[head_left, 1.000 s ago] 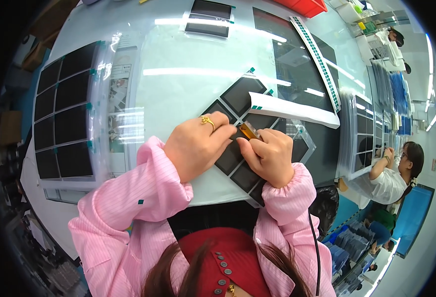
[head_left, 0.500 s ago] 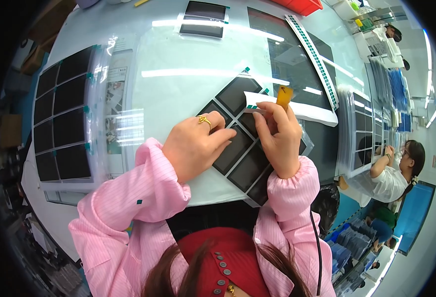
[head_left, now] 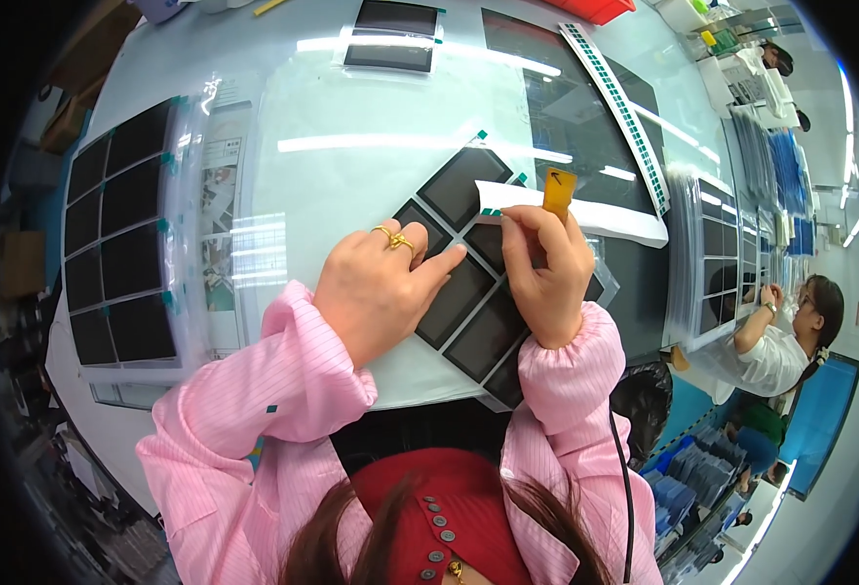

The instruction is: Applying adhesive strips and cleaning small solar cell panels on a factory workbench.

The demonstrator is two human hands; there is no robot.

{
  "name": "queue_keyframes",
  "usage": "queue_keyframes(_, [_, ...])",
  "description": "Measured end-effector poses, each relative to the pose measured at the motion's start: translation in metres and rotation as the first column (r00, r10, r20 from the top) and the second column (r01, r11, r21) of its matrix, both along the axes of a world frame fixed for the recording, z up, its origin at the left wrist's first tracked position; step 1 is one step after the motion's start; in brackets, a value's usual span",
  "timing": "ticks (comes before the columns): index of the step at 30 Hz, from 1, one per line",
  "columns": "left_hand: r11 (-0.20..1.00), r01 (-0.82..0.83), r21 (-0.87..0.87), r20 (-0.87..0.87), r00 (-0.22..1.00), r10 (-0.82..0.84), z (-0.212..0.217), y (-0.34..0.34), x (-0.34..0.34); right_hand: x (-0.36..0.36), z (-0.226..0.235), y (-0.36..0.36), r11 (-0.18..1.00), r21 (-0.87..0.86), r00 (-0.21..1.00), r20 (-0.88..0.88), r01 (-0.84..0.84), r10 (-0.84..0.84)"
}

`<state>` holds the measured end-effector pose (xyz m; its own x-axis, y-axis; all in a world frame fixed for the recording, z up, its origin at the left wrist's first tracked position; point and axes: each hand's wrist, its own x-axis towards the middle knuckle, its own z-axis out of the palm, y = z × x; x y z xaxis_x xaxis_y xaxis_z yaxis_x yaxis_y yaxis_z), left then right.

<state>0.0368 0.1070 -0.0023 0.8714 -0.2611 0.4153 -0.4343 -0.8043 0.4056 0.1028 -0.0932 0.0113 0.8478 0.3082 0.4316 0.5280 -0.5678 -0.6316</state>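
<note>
A sheet of dark rectangular panels (head_left: 458, 302) in a clear sleeve lies at an angle on the table in front of me, with small green tabs on its far edge. My left hand (head_left: 376, 288) rests on its left side; the index finger is stretched out over the panels, the other fingers are bent, and nothing shows in it. My right hand (head_left: 549, 263) is closed, thumb and index finger pinching the near edge of a white strip (head_left: 619, 222) with green stickers. A yellow tab (head_left: 559, 191) with an arrow stands up above the right fingers.
Stacked panel sheets (head_left: 125, 234) in clear sleeves lie left. Farther off are a small panel sheet (head_left: 390, 49), a long white strip of green stickers (head_left: 614, 112) and a red bin (head_left: 595, 8). At right, a co-worker (head_left: 780, 336) sits by more stacked sheets (head_left: 707, 253).
My left hand has shifted slightly, its index finger now straighter over the panels. The right hand and white strip have moved a little left. The right hand keeps its pinch.
</note>
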Motion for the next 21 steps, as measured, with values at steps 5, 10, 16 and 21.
queue_keyframes(5, [0.998,-0.040,0.055,0.033,0.999,0.038,-0.002,-0.004,0.003,-0.005,0.001,-0.005,0.998,-0.031,0.998,0.037,-0.052,0.053])
queue_keyframes(10, [1.000,0.010,0.006,0.040,0.999,-0.011,-0.006,0.007,0.003,-0.008,0.001,-0.008,0.951,-0.111,0.949,0.099,-0.289,0.300])
queue_keyframes(16, [0.998,0.050,-0.029,0.024,0.998,-0.049,-0.004,0.007,0.002,-0.012,0.001,-0.010,0.943,-0.152,0.941,0.123,-0.296,0.315])
queue_keyframes(21, [0.999,-0.001,0.048,0.021,1.000,0.000,-0.001,0.000,-0.001,-0.013,0.001,-0.012,0.969,-0.080,0.965,0.110,-0.232,0.240])
